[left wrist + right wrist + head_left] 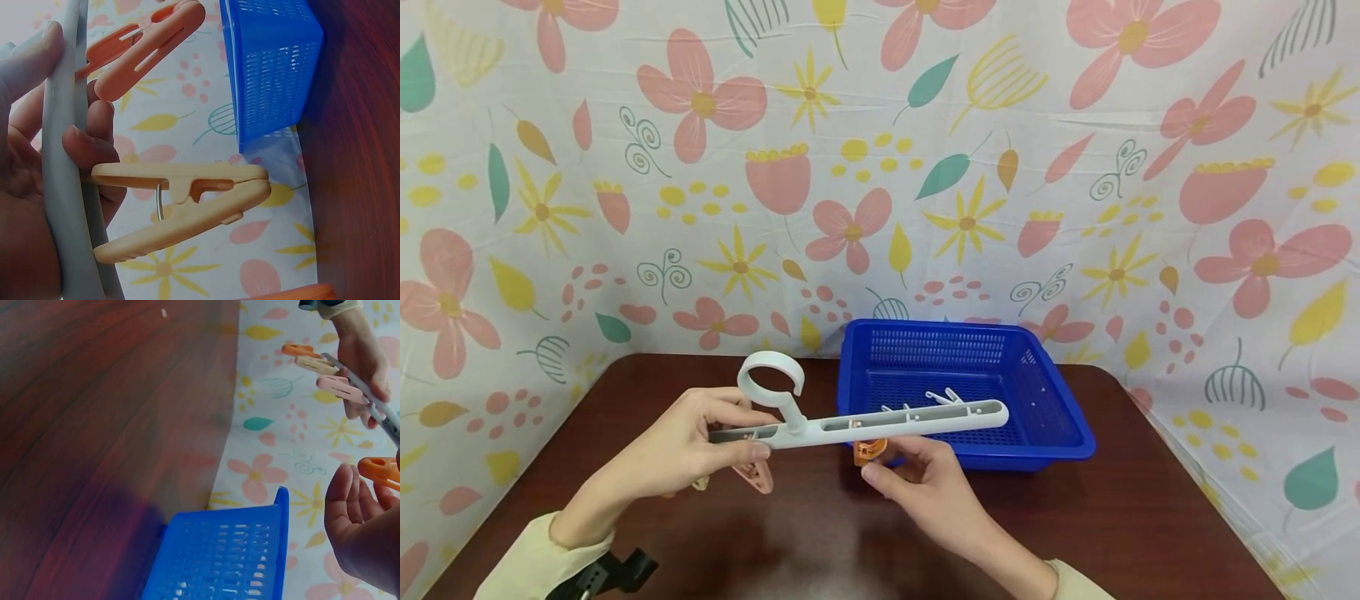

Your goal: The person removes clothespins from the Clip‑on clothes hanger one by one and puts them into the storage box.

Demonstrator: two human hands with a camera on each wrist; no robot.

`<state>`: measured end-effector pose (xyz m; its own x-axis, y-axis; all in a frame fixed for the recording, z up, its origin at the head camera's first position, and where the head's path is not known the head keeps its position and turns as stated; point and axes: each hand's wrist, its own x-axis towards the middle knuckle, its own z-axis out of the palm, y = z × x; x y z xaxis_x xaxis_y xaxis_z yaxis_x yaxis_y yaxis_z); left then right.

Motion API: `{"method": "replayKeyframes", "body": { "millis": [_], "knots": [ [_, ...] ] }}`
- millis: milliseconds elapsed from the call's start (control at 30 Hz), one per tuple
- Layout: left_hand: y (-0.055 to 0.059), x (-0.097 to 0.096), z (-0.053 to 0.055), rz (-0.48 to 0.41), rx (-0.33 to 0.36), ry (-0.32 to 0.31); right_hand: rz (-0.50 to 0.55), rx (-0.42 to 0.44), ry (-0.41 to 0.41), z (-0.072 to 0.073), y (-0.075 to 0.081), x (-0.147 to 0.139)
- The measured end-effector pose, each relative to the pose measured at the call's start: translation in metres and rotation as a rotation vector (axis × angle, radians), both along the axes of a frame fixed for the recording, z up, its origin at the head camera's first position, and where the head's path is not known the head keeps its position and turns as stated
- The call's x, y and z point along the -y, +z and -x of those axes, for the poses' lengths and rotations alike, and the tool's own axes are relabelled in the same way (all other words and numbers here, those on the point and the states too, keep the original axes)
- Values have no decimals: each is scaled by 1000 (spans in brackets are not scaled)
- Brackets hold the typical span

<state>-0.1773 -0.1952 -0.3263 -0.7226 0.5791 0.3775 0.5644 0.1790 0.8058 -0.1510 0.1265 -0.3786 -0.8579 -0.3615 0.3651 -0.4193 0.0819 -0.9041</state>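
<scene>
In head view, gripping a long pale grey plastic hanger bar (917, 425) by its left part, with left hand (688, 446) curled round it, just left of its open ring hook (770, 371). Pinching a small glossy orange plastic clip (869, 452) between thumb and fingers of right hand (928, 483). Key relation: clip just under bar, right of hook, ahead and left of right hand; bar's long axis running left to right, tilted slightly up at right end. Right hand nearer that stretch of bar. Cannot tell if clip and bar touch; clip's long axis too foreshortened to read. Beyond: blue perforated plastic basket (925, 454) on dark brown wooden table (805, 533), with small white plastic pieces (946, 397) inside. In left wrist view, clamping bar with curled fingers, between salmon-pink plastic clip (153, 56) and beige plastic clip (219, 172), both hanging off bar. In right wrist view, holding orange clip at frame edge, grip partly cut off, near bar; beyond, on bar by left hand, pink, beige and another orange plastic clip (299, 350) in a row.
</scene>
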Motion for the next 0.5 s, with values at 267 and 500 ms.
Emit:
{"method": "replayKeyframes", "body": {
  "millis": [267,500],
  "knots": [
    [0,-3,0,-30,49,-34,102,-32,13,6,-4,6],
    [-1,-4,0,-14,48,-37,195,-31,54,6,-9,8]
  ]
}}
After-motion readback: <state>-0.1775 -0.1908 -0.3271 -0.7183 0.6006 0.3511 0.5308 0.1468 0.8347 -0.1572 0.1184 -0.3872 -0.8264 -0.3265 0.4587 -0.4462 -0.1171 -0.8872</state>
